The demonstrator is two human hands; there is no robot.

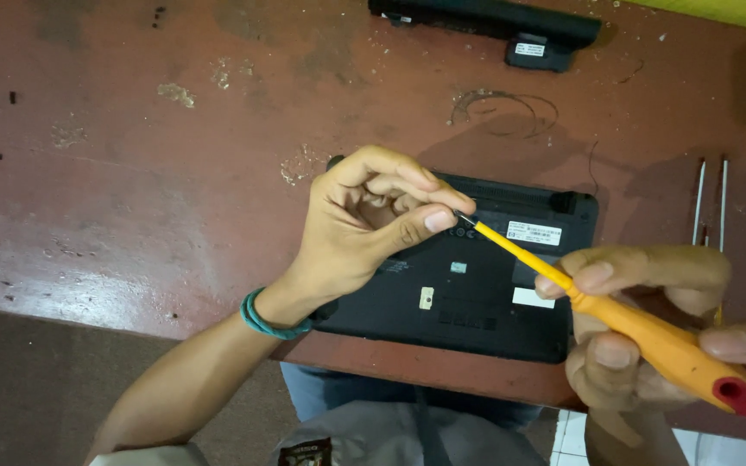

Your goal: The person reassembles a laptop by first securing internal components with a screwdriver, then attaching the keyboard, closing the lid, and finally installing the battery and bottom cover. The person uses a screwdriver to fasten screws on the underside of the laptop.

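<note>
labels [534, 233], white, apparently rectangular, on laptop [477, 302]

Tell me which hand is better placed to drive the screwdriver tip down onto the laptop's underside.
Probably the right hand: it grips the orange screwdriver by its handle. The left hand only pinches the metal tip above the overturned black laptop, suited to guiding, not turning.

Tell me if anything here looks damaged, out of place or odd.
The red table is worn, with chipped, scuffed patches and loose wire scraps. The black laptop lies bottom up, overhanging the front edge. Its long black battery lies apart at the far edge.
</note>
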